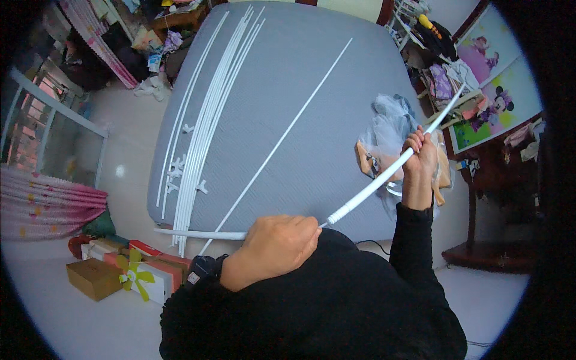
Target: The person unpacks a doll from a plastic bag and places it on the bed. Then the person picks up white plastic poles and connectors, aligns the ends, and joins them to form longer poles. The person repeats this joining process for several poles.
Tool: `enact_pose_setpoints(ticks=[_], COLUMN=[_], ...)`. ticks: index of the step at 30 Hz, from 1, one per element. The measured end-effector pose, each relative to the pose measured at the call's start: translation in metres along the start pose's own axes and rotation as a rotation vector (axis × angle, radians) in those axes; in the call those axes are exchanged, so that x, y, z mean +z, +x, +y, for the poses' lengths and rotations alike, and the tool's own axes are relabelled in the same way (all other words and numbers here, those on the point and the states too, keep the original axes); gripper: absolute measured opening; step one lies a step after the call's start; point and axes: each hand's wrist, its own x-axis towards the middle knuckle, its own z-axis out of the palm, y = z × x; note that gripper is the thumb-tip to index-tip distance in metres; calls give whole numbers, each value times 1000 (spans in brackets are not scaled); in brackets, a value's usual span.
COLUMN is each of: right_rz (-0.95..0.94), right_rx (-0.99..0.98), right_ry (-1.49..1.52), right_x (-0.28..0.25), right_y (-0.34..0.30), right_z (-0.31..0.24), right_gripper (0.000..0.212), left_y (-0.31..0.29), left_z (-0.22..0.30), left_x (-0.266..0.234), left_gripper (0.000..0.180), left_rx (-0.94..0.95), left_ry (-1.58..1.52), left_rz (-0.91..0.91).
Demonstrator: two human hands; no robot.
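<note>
In my right hand point(420, 155) is a long white pole point(367, 192), gripped partway along and slanting up to the right. Its near end, which looks ridged, points at the fingertips of my left hand point(270, 243). A short thin piece, perhaps a cord or rod, spans the small gap between them. My left hand is closed round a second white pole point(201, 234) that sticks out to the left past the bed's near edge. On the grey bed point(324, 150) lie several thin white poles point(210, 114) side by side, one separate white pole point(288, 129) and several white branched connectors point(175, 168).
Clear plastic wrapping point(390, 120) and torn brown packaging lie at the bed's right side. Cardboard boxes point(95, 279) and a yellow-green fan blade point(138, 276) are on the floor at left. A cluttered shelf point(441, 84) borders the bed at far right.
</note>
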Motion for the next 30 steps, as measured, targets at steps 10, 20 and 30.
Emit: enact_pose_setpoints(ticks=[10,20,30], right_rz=[48,86,78], right_rx=[-30,-83,-105], right_ry=[-104,-122,-114], right_x=[12,26,11], right_y=[-6,3,13], right_z=[16,6,-8], right_gripper=[27,26,26], left_y=[-6,-8,-10], left_z=[-1,-6,-7], left_x=[8,10,-1], left_gripper=[22,23,15], left_rx=[-89,-80,-332], left_ry=[-71,-54,-251], left_rz=[-61,-74,-91])
